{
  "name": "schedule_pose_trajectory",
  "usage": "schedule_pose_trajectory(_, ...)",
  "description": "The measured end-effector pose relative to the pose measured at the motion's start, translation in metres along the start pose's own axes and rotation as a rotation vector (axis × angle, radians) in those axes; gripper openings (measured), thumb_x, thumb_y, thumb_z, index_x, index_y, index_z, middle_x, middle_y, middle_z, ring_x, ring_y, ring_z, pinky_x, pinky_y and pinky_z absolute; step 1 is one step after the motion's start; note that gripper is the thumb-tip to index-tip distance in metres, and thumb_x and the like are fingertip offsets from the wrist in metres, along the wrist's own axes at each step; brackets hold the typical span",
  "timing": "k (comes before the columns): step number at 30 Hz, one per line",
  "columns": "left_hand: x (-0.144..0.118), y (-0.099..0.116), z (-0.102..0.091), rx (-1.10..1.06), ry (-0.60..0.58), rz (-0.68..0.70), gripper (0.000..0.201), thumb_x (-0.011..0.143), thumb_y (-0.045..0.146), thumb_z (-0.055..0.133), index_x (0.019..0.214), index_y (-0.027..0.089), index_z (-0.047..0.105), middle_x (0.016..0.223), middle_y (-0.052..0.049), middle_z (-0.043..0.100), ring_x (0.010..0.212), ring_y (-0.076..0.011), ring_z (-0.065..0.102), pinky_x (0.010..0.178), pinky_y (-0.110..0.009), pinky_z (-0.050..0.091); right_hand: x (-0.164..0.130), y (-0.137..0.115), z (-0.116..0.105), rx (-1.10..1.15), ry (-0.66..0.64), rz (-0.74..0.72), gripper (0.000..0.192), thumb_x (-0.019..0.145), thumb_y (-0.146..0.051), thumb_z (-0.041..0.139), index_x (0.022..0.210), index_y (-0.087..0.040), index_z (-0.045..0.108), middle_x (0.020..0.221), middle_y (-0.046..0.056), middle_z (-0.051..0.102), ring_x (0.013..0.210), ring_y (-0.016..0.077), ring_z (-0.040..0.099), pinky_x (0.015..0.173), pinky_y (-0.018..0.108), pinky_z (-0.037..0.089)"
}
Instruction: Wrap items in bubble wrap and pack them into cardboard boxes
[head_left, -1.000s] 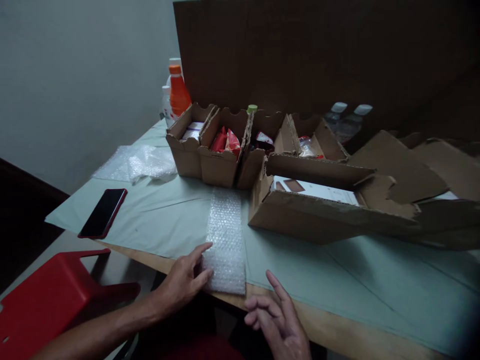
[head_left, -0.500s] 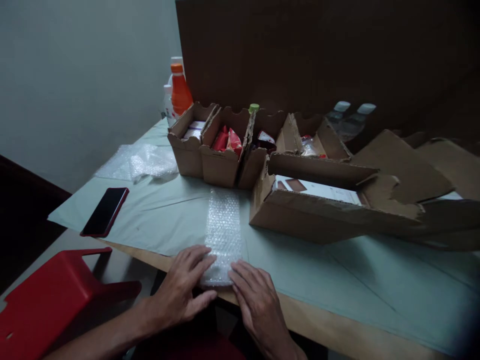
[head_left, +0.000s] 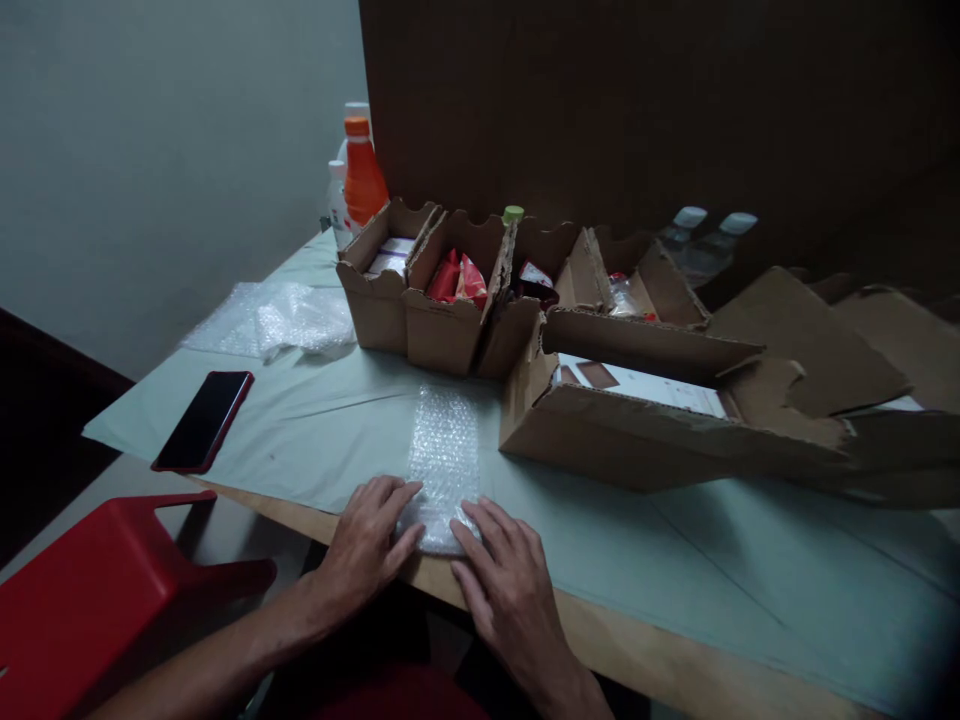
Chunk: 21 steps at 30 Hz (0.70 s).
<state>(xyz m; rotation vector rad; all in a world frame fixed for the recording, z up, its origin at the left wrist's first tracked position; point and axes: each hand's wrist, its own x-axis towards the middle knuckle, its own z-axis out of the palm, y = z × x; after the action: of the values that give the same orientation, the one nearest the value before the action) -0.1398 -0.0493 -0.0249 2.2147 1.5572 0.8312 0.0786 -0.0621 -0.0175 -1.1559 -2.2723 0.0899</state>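
Note:
A narrow strip of clear bubble wrap [head_left: 444,440] lies lengthwise on the green-covered table, its near end folded over at the front edge. My left hand [head_left: 369,535] holds the left side of that fold, thumb and fingers curved against it. On the right side, my right hand [head_left: 504,570] grips the same fold, fingertips on top and thumb lower at the edge. Whether anything lies inside the fold cannot be made out.
Beyond the strip stand open cardboard boxes [head_left: 442,325] with packets inside, and a longer box [head_left: 637,440] with a white carton. More bubble wrap [head_left: 292,318], a phone [head_left: 204,420] and an orange bottle [head_left: 364,175] are to the left. A red stool [head_left: 97,590] stands lower left.
Both hands have shifted slightly forward, away from me, with the folded near end of the bubble wrap. The flat stretch of the strip looks a little shorter.

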Motion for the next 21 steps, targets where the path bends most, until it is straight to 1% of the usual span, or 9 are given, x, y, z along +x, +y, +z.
schedule_pose_trajectory(2,-0.001,0.001,-0.003,0.004,0.034,0.068,0.039,0.09,0.024,0.064,0.128,0.019,0.058,0.125,-0.014,0.061,0.112,-0.0288,0.057,0.095,-0.045,0.049,0.002,0.001,0.004,-0.002,-0.004,-0.002,0.029,0.095,-0.011,0.052,0.12,-0.019,0.063,0.125,0.009,0.069,0.124,0.0296,0.056,0.096,0.046,0.043)
schedule_pose_trajectory(4,-0.005,0.004,-0.008,-0.023,0.01,0.156,0.042,0.088,0.026,0.067,0.128,0.019,0.058,0.126,-0.014,0.061,0.115,-0.0297,0.055,0.099,-0.047,0.046,0.004,0.001,0.004,0.022,0.015,-0.006,0.028,0.096,-0.01,0.051,0.119,-0.019,0.062,0.116,0.007,0.073,0.118,0.0276,0.061,0.095,0.045,0.043)
schedule_pose_trajectory(7,-0.012,0.007,-0.016,-0.114,-0.065,0.207,0.039,0.09,0.017,0.061,0.129,0.02,0.056,0.11,-0.009,0.067,0.103,-0.0258,0.058,0.093,-0.044,0.047,0.006,-0.002,-0.002,0.13,-0.004,0.015,0.025,0.097,-0.009,0.05,0.116,-0.019,0.062,0.104,0.006,0.075,0.101,0.0227,0.066,0.09,0.041,0.047)
schedule_pose_trajectory(10,-0.014,0.007,-0.017,-0.178,-0.071,0.137,0.038,0.091,0.014,0.056,0.129,0.02,0.056,0.098,-0.007,0.068,0.092,-0.0225,0.059,0.083,-0.038,0.049,0.004,-0.005,-0.008,0.2,-0.027,0.066,0.021,0.098,-0.014,0.049,0.115,-0.021,0.061,0.099,0.005,0.074,0.09,0.02,0.067,0.082,0.037,0.05)
schedule_pose_trajectory(13,-0.007,0.004,-0.01,-0.108,-0.042,0.072,0.038,0.092,0.016,0.058,0.13,0.019,0.055,0.097,-0.007,0.067,0.089,-0.0225,0.059,0.081,-0.039,0.05,0.002,-0.007,-0.009,0.082,0.042,0.087,0.026,0.098,-0.018,0.05,0.122,-0.019,0.059,0.113,0.011,0.071,0.103,0.0239,0.065,0.086,0.04,0.049)
schedule_pose_trajectory(14,-0.003,0.002,-0.007,-0.07,-0.03,0.065,0.038,0.092,0.017,0.058,0.131,0.019,0.055,0.101,-0.008,0.067,0.091,-0.0235,0.059,0.083,-0.04,0.05,0.001,-0.007,-0.008,0.033,0.055,0.08,0.028,0.098,-0.018,0.051,0.125,-0.018,0.059,0.12,0.013,0.069,0.109,0.0258,0.063,0.089,0.043,0.048)
schedule_pose_trajectory(16,0.002,-0.001,-0.004,-0.016,-0.001,0.076,0.038,0.093,0.017,0.057,0.131,0.018,0.054,0.111,-0.011,0.065,0.1,-0.0258,0.059,0.088,-0.043,0.049,0.0,-0.006,-0.006,-0.024,0.03,0.052,0.032,0.096,-0.017,0.053,0.127,-0.018,0.058,0.128,0.014,0.065,0.117,0.0286,0.059,0.094,0.046,0.046)
schedule_pose_trajectory(19,0.002,-0.002,-0.007,-0.006,0.01,0.143,0.039,0.091,0.02,0.06,0.13,0.018,0.055,0.122,-0.014,0.06,0.111,-0.0286,0.055,0.095,-0.046,0.048,0.002,-0.005,-0.004,-0.027,-0.018,0.016,0.03,0.095,-0.013,0.052,0.123,-0.019,0.059,0.124,0.011,0.068,0.118,0.0289,0.059,0.096,0.047,0.044)
schedule_pose_trajectory(21,-0.002,0.0,-0.012,-0.041,-0.04,0.194,0.043,0.089,0.021,0.064,0.131,0.019,0.054,0.124,-0.013,0.06,0.114,-0.0292,0.054,0.098,-0.048,0.046,0.005,-0.004,-0.003,0.019,-0.005,0.021,0.027,0.096,-0.012,0.05,0.119,-0.02,0.06,0.117,0.009,0.071,0.112,0.0267,0.062,0.094,0.045,0.045)
